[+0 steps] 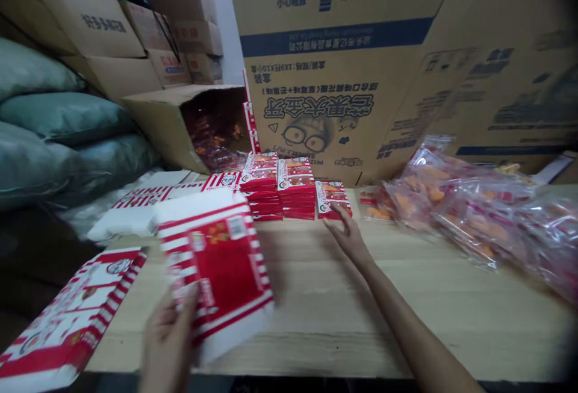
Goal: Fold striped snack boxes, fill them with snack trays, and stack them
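Observation:
My left hand is closed on the lower left edge of a red-and-white striped carton, which it holds above the table with the barcode side up. The carton is slightly blurred and looks rather flat. My right hand reaches forward with thumb and fingers apart, at the front of a short pile of small red-and-white packs. Whether its fingertips touch that pile, I cannot tell. Just left of it stand two taller stacks of the same packs, a middle stack and a left stack.
Clear bags with orange pieces lie heaped at the right. A striped carton rests at the left front. Behind stand a large cardboard box and an open box on its side. Stuffed sacks pile up on the left.

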Available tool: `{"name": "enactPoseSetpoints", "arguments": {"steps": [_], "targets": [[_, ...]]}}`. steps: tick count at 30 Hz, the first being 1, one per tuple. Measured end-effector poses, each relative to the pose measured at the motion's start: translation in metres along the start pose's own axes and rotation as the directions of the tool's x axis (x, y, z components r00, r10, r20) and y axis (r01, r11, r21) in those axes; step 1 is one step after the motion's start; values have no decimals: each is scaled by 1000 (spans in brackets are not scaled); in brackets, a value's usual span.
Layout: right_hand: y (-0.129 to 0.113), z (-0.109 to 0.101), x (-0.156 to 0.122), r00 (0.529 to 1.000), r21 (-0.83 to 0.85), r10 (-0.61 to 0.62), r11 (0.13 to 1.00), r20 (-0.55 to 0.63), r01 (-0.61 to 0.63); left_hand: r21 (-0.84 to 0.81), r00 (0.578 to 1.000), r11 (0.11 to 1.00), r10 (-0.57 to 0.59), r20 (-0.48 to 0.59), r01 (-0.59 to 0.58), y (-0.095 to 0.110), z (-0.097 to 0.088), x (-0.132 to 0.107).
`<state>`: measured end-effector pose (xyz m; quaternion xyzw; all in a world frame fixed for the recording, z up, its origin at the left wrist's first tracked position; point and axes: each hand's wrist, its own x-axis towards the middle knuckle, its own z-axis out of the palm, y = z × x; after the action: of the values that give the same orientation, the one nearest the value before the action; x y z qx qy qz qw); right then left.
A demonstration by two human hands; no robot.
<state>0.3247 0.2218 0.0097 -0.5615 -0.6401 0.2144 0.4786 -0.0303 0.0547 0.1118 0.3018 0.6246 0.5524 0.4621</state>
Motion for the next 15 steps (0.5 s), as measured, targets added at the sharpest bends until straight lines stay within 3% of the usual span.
{"name": "enactPoseSetpoints", "arguments": {"steps": [2,4,5,7,8,10,12,13,15], "targets": [[-40,9,-53,985,159,9,987,173,-37,-107,978,988,-94,185,115,-30,28,-4],[-73,16,-107,869,535,68,763,490,-362,-91,932,984,-114,343,154,-60,49,-10],[-85,19,-131,815,577,134,642,564,-505,-48,923,994,-75,377,100,-72,56,-13],[-98,22,-168,762,591,279,498,584,-635,91,925,979,139,353,-181,-85,62,-18],[-99,22,-181,755,578,336,493,564,-651,184,895,912,293,338,-368,-86,62,-19],[-96,20,-199,766,534,360,559,533,-634,359,756,667,539,372,-653,-80,60,-17],[-89,17,-209,792,490,318,648,521,-583,437,640,469,605,475,-768,-69,59,-14],[-86,16,-212,807,482,302,678,506,-556,447,618,428,591,519,-785,-64,59,-13],[-85,13,-218,827,490,303,689,474,-534,441,617,431,542,571,-787,-59,59,-13]]}}
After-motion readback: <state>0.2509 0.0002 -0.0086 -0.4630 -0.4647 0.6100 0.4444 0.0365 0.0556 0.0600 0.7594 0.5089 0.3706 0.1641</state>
